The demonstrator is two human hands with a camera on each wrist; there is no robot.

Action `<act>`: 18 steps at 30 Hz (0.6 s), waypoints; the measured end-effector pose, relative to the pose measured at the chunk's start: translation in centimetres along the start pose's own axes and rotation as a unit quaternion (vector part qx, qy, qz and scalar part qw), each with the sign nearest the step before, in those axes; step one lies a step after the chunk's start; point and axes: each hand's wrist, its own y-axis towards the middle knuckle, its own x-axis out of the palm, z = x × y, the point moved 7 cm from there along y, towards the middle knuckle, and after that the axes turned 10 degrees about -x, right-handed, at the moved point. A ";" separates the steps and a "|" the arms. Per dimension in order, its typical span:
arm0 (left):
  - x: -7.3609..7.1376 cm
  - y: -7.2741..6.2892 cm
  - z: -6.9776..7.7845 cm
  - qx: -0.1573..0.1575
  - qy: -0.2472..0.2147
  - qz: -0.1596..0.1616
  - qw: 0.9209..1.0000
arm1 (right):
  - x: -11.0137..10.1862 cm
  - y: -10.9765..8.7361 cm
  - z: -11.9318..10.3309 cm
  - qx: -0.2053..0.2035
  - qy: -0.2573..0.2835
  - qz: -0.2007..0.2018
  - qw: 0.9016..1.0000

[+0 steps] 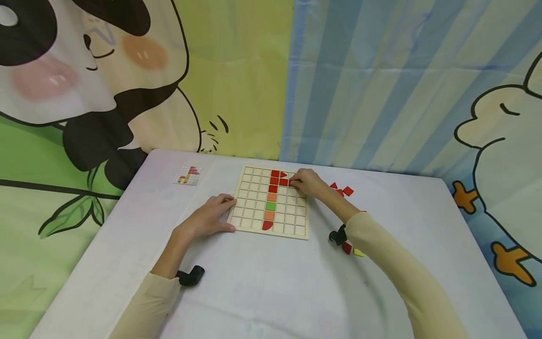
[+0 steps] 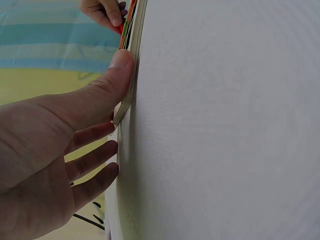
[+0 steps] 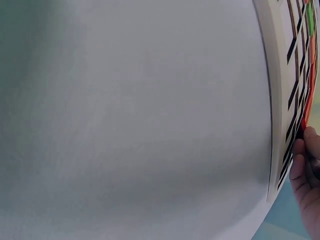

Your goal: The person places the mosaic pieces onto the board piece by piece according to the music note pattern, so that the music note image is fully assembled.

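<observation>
A wooden grid board (image 1: 251, 207) lies on the table with a column of red, orange and green tiles in its squares. A green tile (image 1: 270, 205) sits mid-column, and a red quarter-round piece (image 1: 267, 225) is at the near end. My left hand (image 1: 208, 216) rests against the board's left edge, thumb at the near corner, fingers loosely spread. Over the far right part of the grid, my right hand (image 1: 308, 182) pinches a small red piece (image 3: 303, 121) beside a red tile (image 1: 283, 182). The fingertips hide most of that piece's shape.
A small pattern card (image 1: 188, 175) lies left of the board. To the right are loose red pieces (image 1: 348, 191), with a red piece (image 1: 346, 247) and a yellow piece (image 1: 359, 253) nearer me, partly behind the right forearm. A printed cloth backdrop (image 1: 237, 84) stands behind the table.
</observation>
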 end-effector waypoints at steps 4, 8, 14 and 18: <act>-0.2 -0.1 0.1 -0.001 -0.001 0.002 1.000 | 0.0 0.2 -0.2 -0.007 -0.019 -0.013 1.000; -0.2 -0.2 0.1 0.002 -0.002 0.004 1.000 | 0.0 0.3 0.1 0.015 -0.010 -0.010 1.000; -0.1 -0.1 0.0 0.002 -0.004 0.002 1.000 | -0.2 0.2 0.6 0.025 0.007 -0.015 1.000; 0.0 0.0 0.0 0.002 -0.009 -0.002 1.000 | -0.8 -0.2 0.8 0.036 0.024 -0.021 0.999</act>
